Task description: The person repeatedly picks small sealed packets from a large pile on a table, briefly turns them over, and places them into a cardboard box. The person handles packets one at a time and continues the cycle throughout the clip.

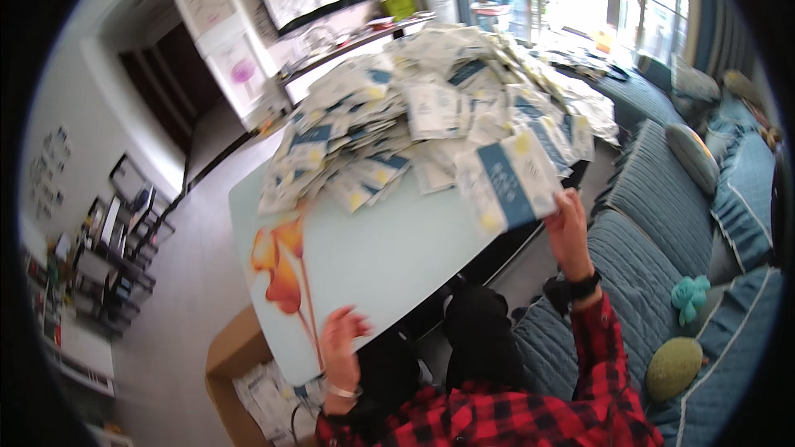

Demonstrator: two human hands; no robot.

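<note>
Between the fingers and thumb of my right hand (567, 230) is a flat printed packet (508, 181), white with a dark blue band and yellow patches. I hold it by its near right corner, above the table's right edge. My left hand (341, 338) is over the near edge of the glass-topped table (379, 261), fingers apart and nothing in them. A large heap of similar packets (435, 105) covers the far part of the tabletop. Orange lilies (286, 273) are printed on the glass near my left hand.
Below the table's near left corner stands a cardboard box (233, 347) with more packets (267, 397) inside. A blue quilted sofa (658, 198) runs along the right, bearing a green cushion (675, 368) and a teal soft toy (689, 298). Beyond the heap is a TV cabinet (348, 43).
</note>
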